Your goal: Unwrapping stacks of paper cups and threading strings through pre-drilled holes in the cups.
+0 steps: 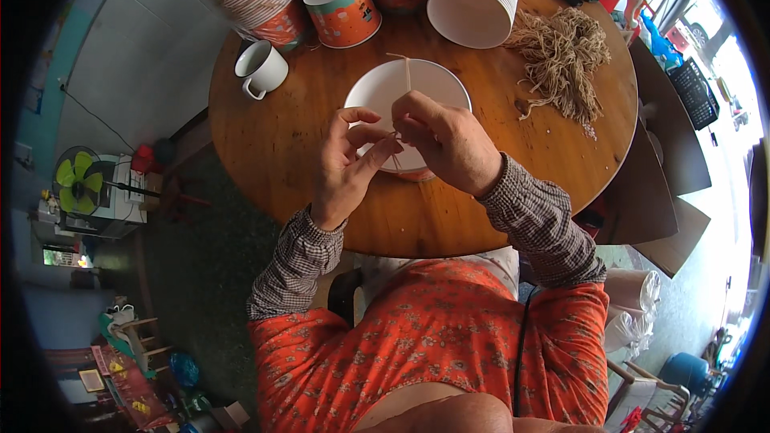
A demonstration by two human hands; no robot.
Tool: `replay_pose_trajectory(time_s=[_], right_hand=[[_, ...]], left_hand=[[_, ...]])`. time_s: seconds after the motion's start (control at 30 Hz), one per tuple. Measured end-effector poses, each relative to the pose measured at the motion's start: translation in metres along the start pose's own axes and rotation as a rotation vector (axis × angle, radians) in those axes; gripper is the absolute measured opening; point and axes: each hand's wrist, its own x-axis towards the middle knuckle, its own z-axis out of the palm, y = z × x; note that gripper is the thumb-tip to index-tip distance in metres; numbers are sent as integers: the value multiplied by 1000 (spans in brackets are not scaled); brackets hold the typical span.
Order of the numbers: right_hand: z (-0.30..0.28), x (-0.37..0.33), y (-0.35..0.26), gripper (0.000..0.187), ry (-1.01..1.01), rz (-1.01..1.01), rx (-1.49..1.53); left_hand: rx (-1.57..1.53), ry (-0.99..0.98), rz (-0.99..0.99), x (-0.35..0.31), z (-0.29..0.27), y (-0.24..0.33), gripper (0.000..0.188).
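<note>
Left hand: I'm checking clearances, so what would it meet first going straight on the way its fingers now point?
Probably the right hand, close by over the white-lined tub, since the left hand points toward it. Depth is unclear, so the two may already touch.

Both elbows are bent, the left forearm [298, 263] slanting up toward one o'clock and the right forearm [539, 216] toward ten. The left hand [343, 167] lies palm inward, its thumb stretched toward two o'clock and pressed near a fingertip, while its index finger arches loosely above. The right hand [455, 143] turns its back upward, wrist level, fingers curled toward ten o'clock in a tight pinch. The fingertips of both hands nearly meet.
</note>
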Motion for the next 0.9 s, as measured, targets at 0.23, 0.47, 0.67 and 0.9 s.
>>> replay_pose_trajectory(time_s=[0.23,0.47,0.67,0.9], right_hand=[[-4,10,4,9,65,-32,75],[-2,13,5,8,216,-227,-94],[2,14,5,10,187,-191,-3],[-9,16,9,16,-174,63,67]], left_hand=[[40,-41,16,-2,-7,-3,34],[80,-21,-31,-2,-9,0,29],[23,-96,-82,-1,-4,9,19],[7,-86,-58,-3,3,9,17]])
